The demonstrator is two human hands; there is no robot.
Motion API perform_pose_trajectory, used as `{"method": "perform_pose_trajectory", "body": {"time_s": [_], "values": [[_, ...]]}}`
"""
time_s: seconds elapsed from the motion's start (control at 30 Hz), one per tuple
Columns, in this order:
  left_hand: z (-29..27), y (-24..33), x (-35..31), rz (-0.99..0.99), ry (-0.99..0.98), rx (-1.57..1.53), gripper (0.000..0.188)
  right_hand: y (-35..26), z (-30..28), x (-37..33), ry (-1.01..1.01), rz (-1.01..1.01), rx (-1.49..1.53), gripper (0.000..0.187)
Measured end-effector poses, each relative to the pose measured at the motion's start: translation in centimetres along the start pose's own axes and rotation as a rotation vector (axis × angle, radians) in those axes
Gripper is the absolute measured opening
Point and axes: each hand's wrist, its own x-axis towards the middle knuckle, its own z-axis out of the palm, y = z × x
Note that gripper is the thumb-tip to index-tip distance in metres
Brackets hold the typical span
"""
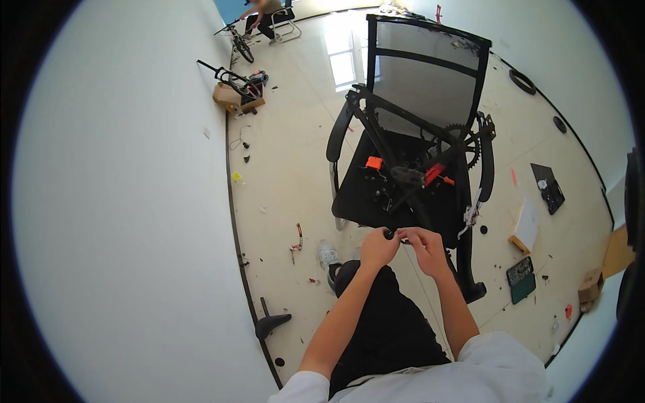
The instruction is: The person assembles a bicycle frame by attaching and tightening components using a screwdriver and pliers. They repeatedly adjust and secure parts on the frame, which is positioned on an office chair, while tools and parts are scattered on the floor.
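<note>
My left hand is closed around a small black part, whose dark end shows by the thumb; its kind is too small to tell. Close beside it, my right hand has its fingertips pinched together against the left fingers. What those fingertips grip is hidden. Just beyond both hands stands a black office chair with a mesh back. A black bicycle frame with a chainring leans across its seat and armrests. Small dark parts, an orange tape measure-like block and an orange-handled screwdriver lie on the seat.
A bicycle saddle and a red-and-silver brake part lie on the floor at left. To the right are an open green case, a white box and a black panel. Far left, a person sits near a bicycle.
</note>
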Motion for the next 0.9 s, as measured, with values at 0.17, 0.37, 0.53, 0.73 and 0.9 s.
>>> {"method": "perform_pose_trajectory", "body": {"time_s": [0.17,0.37,0.53,0.73,0.9], "values": [[-0.3,-1.1,1.2,-0.054,-0.036,-0.069,0.047,0.1,1.3,-1.3,0.083,0.002,-0.030,0.020],[-0.1,-0.1,0.3,-0.035,-0.014,0.086,0.049,3.0,1.7,-0.5,0.218,0.067,-0.018,0.021],[0.1,1.6,-0.4,0.036,0.102,0.137,0.047,4.2,0.9,1.2,0.308,0.213,0.351,0.032],[-0.2,0.6,0.1,0.038,0.070,-0.052,0.045,2.6,0.2,2.0,0.101,0.181,0.285,0.033],[0.1,0.9,-0.7,0.062,0.124,-0.083,0.043,3.0,0.7,-0.2,0.129,0.267,0.497,0.040]]}}
